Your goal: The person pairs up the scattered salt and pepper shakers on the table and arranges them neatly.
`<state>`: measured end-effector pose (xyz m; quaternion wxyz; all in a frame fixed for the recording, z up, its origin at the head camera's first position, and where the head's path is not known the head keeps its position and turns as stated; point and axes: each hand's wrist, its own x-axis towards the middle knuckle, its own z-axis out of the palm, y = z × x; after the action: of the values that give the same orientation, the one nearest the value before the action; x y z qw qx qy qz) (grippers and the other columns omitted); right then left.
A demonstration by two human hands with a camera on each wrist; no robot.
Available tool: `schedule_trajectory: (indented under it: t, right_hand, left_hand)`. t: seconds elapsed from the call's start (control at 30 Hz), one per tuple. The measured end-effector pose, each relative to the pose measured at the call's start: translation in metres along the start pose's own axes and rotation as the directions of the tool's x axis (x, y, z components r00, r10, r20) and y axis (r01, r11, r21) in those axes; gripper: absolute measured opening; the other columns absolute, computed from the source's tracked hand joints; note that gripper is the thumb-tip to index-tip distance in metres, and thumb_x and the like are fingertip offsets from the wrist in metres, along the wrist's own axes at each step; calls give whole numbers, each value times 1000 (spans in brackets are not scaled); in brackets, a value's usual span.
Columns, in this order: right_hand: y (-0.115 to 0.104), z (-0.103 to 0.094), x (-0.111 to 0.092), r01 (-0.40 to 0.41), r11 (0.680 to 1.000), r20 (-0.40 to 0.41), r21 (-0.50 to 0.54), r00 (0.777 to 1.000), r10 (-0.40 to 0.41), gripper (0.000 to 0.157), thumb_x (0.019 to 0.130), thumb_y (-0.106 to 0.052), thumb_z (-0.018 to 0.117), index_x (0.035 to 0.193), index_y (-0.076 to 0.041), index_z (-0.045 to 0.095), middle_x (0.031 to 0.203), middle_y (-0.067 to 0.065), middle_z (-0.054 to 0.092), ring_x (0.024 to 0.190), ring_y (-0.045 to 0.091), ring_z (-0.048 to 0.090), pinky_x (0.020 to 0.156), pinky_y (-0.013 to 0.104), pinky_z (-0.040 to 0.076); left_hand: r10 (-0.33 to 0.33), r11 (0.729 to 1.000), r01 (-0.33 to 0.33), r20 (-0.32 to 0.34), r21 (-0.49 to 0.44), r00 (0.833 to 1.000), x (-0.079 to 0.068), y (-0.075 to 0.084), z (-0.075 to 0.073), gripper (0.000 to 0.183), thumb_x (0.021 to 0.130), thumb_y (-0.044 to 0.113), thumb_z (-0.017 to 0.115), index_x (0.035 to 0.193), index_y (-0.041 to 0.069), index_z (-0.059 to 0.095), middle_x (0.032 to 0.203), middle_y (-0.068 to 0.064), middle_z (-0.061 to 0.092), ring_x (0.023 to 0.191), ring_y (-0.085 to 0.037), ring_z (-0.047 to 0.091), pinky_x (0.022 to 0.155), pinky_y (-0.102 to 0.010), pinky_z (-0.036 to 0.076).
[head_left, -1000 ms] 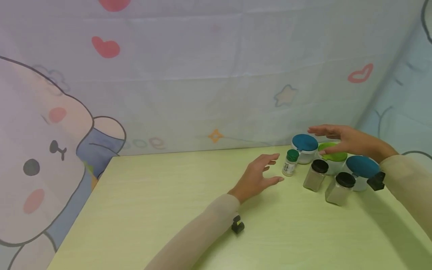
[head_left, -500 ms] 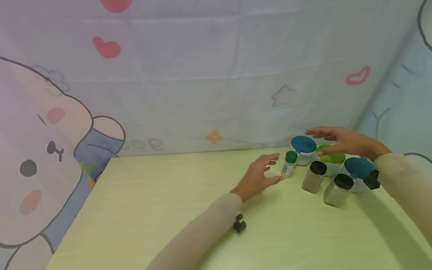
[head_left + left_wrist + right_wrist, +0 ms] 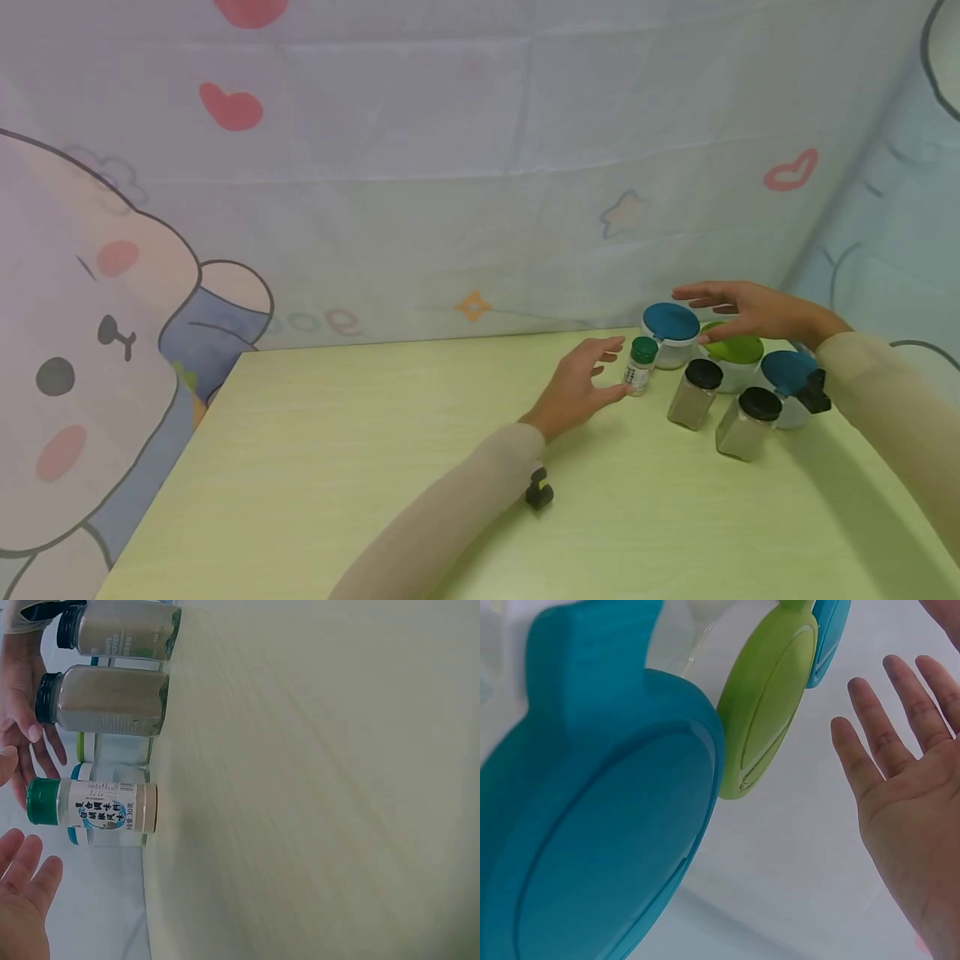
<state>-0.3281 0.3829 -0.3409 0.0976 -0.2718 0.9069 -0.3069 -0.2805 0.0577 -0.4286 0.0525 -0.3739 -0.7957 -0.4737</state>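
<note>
My left hand (image 3: 577, 387) is beside a small seasoning bottle (image 3: 640, 367) with a green cap and a white label. Its fingers and thumb are spread apart on either side of the bottle, with nothing gripped. In the left wrist view the bottle (image 3: 94, 804) stands between the thumb and the fingers. My right hand (image 3: 750, 312) hovers over a green-lidded container (image 3: 735, 354), its fingers extended and holding nothing. The right wrist view shows that hand (image 3: 915, 780) with its fingers apart, to the side of the lids.
Two blue-lidded containers, one at the back (image 3: 671, 329) and one at the right (image 3: 787, 379), flank the green-lidded one. Two black-capped spice jars, one nearer the middle (image 3: 693, 400) and one in front (image 3: 744, 429), stand before them. A printed cloth (image 3: 420, 167) hangs behind the table (image 3: 337, 450).
My left hand has drawn slightly closer to the green-capped bottle, its thumb now overlapping it in the head view. The head view has shifted a little. The right hand keeps its pose above the containers.
</note>
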Motion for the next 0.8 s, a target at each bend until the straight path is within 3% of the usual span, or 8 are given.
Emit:
schedule_trajectory:
  t: [0.47, 0.8]
  right_hand:
    - [3, 2, 12, -4, 1000, 46, -6, 999, 5, 79, 91, -17, 78, 158, -17, 36, 163, 15, 33, 145, 45, 33, 111, 72, 30]
    - [10, 0, 21, 23, 1000, 69, 7, 997, -23, 83, 91, -17, 77, 159, -9, 31, 164, 17, 30, 145, 48, 32, 112, 75, 26]
  left_hand:
    - [-17, 1000, 17, 2, 12, 1000, 6, -4, 4, 65, 93, 19, 77, 150, 12, 47, 140, -6, 55, 127, -24, 59, 103, -32, 53]
    - [-4, 1000, 4, -15, 15, 1000, 11, -4, 6, 65, 92, 22, 78, 150, 14, 49, 141, -6, 54, 127, -25, 58, 103, -26, 51]
